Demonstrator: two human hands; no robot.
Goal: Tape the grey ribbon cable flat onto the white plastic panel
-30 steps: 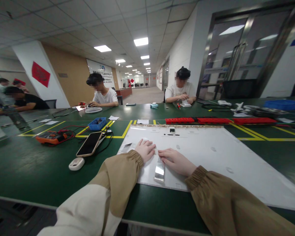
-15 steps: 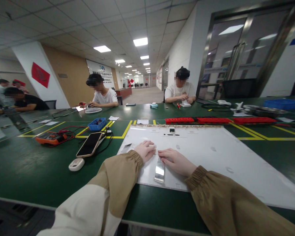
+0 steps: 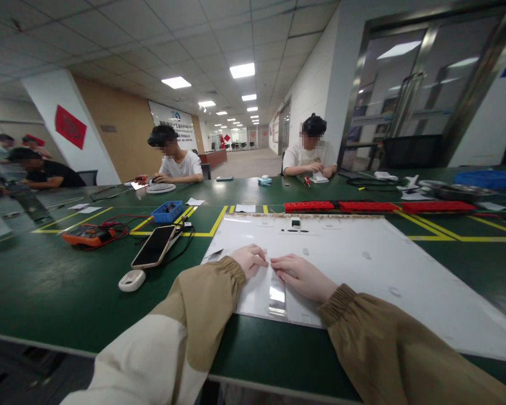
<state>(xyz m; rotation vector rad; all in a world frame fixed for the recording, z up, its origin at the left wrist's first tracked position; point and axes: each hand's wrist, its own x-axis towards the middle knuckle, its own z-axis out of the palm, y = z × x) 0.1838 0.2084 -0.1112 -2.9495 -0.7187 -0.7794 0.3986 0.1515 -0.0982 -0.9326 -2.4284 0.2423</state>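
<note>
Shiny strip (image 3: 277, 297) on a white panel (image 3: 349, 281), its upper end at the fingers of both hands, its lower end lying near the panel's close edge. In the left hand (image 3: 252, 261) we see the fingers bent and gathered together, tips turned down toward the upper end; whether they pinch anything we cannot tell. In the right hand (image 3: 301, 275) the fingers reach out side by side, nearly level with the panel and over the upper part of the strip; whether they grip it or merely press, we cannot tell either. For good work at so narrow a spot, we judge that one hand should steady the strip while the other works at its end, using small, low movements and light pressure, since a piece that looks this thin may crease. We should also watch the lower end, which no hand holds down and which could swing askew. Farther out, a grey piece (image 3: 214, 255) lies by the left sleeve (image 3: 206, 292); we do well to lift the cuff clear of it. Beyond the panel's left side, a phone (image 3: 154, 248) and a white case (image 3: 132, 280) rest on the green tabletop (image 3: 54, 298), apart from both hands.
</note>
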